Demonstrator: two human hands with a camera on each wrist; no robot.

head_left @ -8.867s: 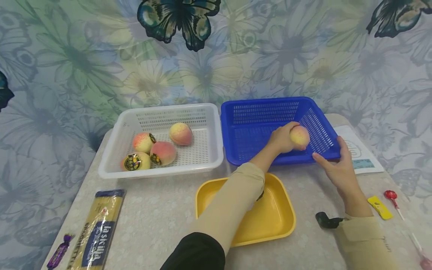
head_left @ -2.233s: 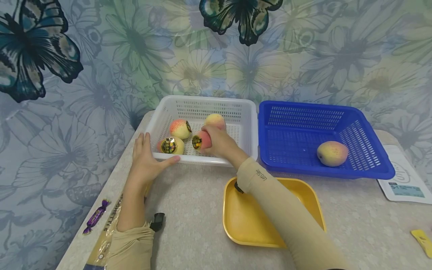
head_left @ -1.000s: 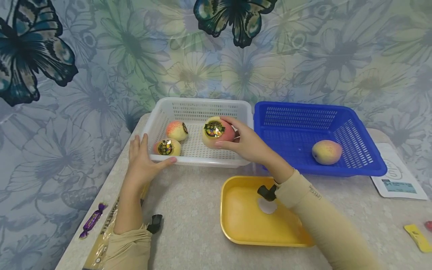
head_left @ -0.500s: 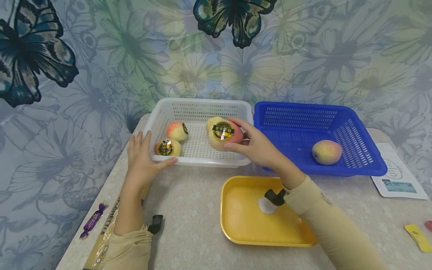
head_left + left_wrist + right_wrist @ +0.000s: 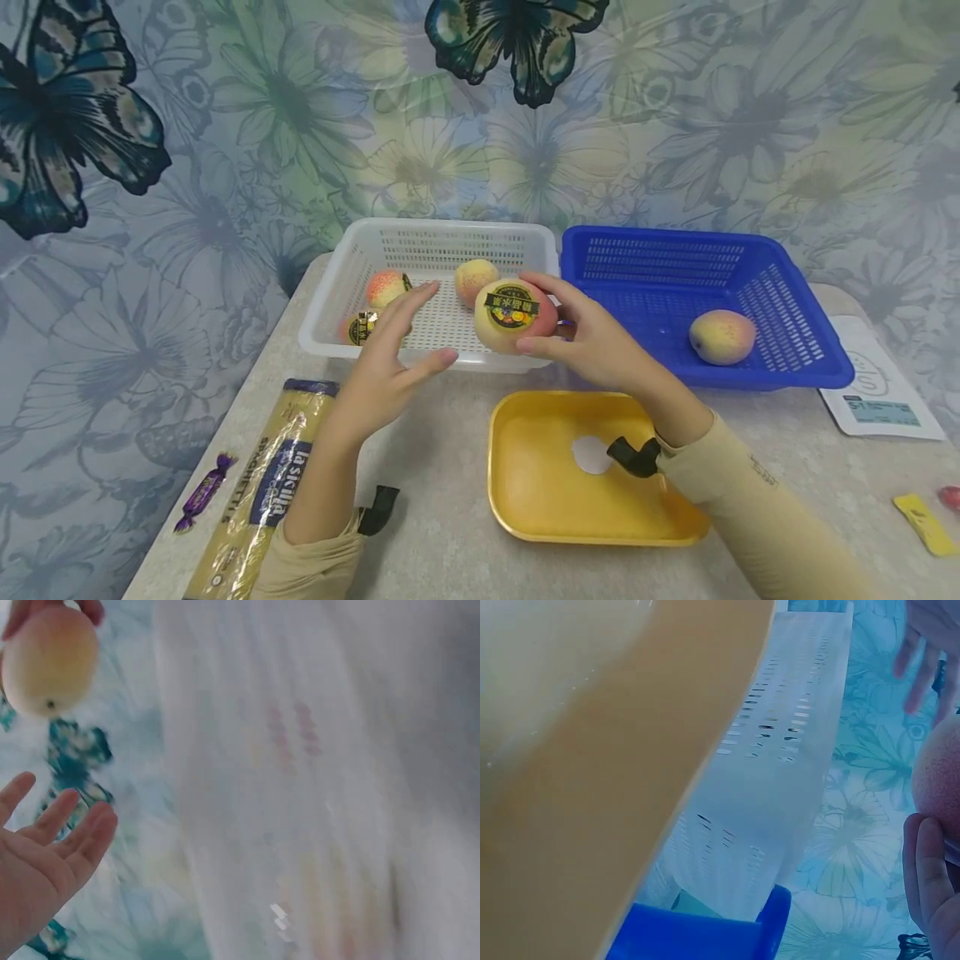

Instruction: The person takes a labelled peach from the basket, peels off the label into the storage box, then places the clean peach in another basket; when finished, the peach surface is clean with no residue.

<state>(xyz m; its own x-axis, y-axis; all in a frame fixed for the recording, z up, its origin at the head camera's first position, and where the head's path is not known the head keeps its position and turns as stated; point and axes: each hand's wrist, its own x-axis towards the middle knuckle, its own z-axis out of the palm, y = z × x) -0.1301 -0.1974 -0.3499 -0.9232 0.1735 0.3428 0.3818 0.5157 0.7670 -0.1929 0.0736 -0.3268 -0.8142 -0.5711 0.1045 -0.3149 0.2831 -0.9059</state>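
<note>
Fingers [image 5: 542, 287] of the right hand [image 5: 600, 346] curl round a stickered peach [image 5: 514, 315], held up over the white basket's [image 5: 450, 360] front rim. Just beside it, the left hand [image 5: 390, 367] hangs spread and holds nothing, its fingertips near the fruit.

your right hand [image 5: 600, 350] holds a peach [image 5: 513, 315] that is yellow blushing pink-red, with a black and gold round sticker. behind it you have a white basket [image 5: 420, 246] and a blue basket [image 5: 750, 250]. a yellow tray [image 5: 525, 508] sits on your pale speckled table [image 5: 442, 500]. your sleeves are beige. the backdrop is pastel flowers with teal-black butterflies.
</note>
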